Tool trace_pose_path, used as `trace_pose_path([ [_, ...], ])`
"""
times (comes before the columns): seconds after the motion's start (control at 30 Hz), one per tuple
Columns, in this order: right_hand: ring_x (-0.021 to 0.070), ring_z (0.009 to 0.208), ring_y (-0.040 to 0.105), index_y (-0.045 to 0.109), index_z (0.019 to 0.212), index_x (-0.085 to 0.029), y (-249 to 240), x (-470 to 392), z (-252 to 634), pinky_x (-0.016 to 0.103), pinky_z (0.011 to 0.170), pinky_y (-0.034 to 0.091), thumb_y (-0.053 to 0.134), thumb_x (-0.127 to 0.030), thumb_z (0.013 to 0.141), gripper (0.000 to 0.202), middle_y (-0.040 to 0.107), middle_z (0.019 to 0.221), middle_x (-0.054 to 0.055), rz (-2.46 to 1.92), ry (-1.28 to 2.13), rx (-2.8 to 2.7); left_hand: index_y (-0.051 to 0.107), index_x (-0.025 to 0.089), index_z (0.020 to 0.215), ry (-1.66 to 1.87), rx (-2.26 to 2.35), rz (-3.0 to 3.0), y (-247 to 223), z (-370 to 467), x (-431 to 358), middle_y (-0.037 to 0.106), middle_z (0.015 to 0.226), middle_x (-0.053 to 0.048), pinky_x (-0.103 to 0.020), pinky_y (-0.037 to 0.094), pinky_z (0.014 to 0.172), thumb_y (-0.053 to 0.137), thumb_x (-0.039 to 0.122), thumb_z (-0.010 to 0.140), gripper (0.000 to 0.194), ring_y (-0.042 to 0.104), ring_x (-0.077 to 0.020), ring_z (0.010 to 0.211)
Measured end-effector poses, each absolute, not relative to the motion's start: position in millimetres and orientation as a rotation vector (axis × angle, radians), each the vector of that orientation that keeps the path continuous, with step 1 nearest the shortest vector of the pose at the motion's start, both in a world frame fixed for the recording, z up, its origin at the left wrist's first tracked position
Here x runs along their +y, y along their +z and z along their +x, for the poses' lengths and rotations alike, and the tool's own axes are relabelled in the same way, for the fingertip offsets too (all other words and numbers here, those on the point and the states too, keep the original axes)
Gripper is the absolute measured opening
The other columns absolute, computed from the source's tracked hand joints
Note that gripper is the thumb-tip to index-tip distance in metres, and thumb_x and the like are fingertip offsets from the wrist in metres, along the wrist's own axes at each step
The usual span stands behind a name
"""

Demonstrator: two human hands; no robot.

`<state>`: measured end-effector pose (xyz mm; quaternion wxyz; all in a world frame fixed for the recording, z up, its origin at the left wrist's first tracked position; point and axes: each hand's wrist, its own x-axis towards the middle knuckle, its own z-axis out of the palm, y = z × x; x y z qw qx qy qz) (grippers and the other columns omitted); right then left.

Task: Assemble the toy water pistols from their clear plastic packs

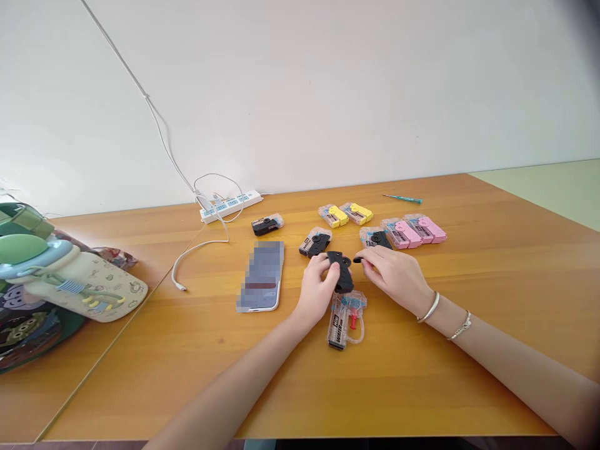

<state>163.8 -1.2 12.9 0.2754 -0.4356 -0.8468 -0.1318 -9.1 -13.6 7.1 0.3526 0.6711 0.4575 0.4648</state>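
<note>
Between its thumb and fingers my left hand (pixel 319 286) grips a black plastic cover (pixel 341 272). Just to its right, my right hand (pixel 392 270) pinches a small black piece (pixel 357 259), apart from the cover. Below both hands a clear mini water gun (pixel 345 320) lies on the table, with a red trigger, blue inner parts and a lettered label. Beyond the hands lie folded water guns with black covers, such as one (pixel 315 242) behind my left hand and another (pixel 375 237) behind my right, partly hidden by it.
Two yellow water guns (pixel 359 213), two pink ones (pixel 424 229) and a black one (pixel 267 224) lie farther back. A screwdriver (pixel 402 199) is behind them. To the left are a phone (pixel 260 278), a white cable (pixel 179 285), a power strip (pixel 232 206) and a bottle (pixel 94 281).
</note>
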Motion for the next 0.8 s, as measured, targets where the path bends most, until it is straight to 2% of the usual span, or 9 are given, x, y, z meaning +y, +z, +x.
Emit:
trace_pose_path([
  [0.1, 0.0181, 0.084, 0.056, 0.063, 0.09, -0.019, 10, 3, 166, 0.028, 0.068, 0.042, 0.046, -0.016, 0.088, 0.018, 0.067, 0.085, 0.003, -1.158, -0.378, -2.369, 0.069, 0.019, 0.074, 1.296, 1.233, 1.625, 4, -13, -6, 0.062, 0.098, -0.006, -0.033, 0.04, 0.091, 0.037, 0.029, 0.087, 0.036, 0.053, -0.0207, 0.102],
  [0.27, 0.0248, 0.1, 0.051, 0.065, 0.086, -0.019, 11, 4, 167, 0.038, 0.082, 0.044, 0.054, -0.019, 0.083, 0.011, 0.065, 0.096, 0.007, -1.152, -0.398, -2.433, 0.069, 0.02, 0.075, 1.324, 1.282, 1.66, 4, -14, -5, 0.063, 0.102, -0.004, -0.033, 0.038, 0.094, 0.039, 0.03, 0.088, 0.034, 0.051, -0.0205, 0.105],
  [0.43, 0.0277, 0.119, 0.041, 0.058, 0.11, -0.02, 2, 3, 160, 0.049, 0.098, 0.035, 0.046, -0.017, 0.086, 0.027, 0.059, 0.119, 0.007, -1.097, -0.374, -2.403, 0.069, 0.02, 0.077, 1.259, 1.285, 1.787, 8, -11, -12, 0.063, 0.105, -0.003, -0.033, 0.038, 0.095, 0.039, 0.023, 0.087, 0.032, 0.048, -0.0196, 0.108],
  [0.5, 0.0285, 0.122, 0.039, 0.056, 0.113, -0.02, -4, 3, 157, 0.052, 0.1, 0.032, 0.044, -0.017, 0.087, 0.029, 0.056, 0.124, 0.006, -1.089, -0.374, -2.422, 0.07, 0.021, 0.078, 1.236, 1.289, 1.844, 9, -10, -14, 0.063, 0.103, -0.003, -0.034, 0.039, 0.094, 0.04, 0.021, 0.087, 0.031, 0.049, -0.0198, 0.106],
  [0.67, 0.0271, 0.114, 0.045, 0.058, 0.102, -0.018, -10, 3, 152, 0.05, 0.1, 0.032, 0.047, -0.016, 0.085, 0.02, 0.063, 0.106, 0.008, -1.108, -0.303, -2.419, 0.07, 0.02, 0.077, 1.184, 1.308, 1.944, 11, -8, -16, 0.064, 0.099, -0.003, -0.034, 0.04, 0.092, 0.043, 0.019, 0.085, 0.029, 0.05, -0.0197, 0.101],
  [0.8, 0.0238, 0.096, 0.054, 0.056, 0.081, -0.019, -3, 5, 155, 0.043, 0.088, 0.042, 0.055, -0.016, 0.081, 0.003, 0.063, 0.087, 0.006, -1.142, -0.043, -2.316, 0.07, 0.021, 0.077, 1.177, 1.313, 1.95, 11, -8, -16, 0.065, 0.101, -0.002, -0.033, 0.039, 0.092, 0.044, 0.018, 0.084, 0.028, 0.049, -0.0194, 0.101],
])
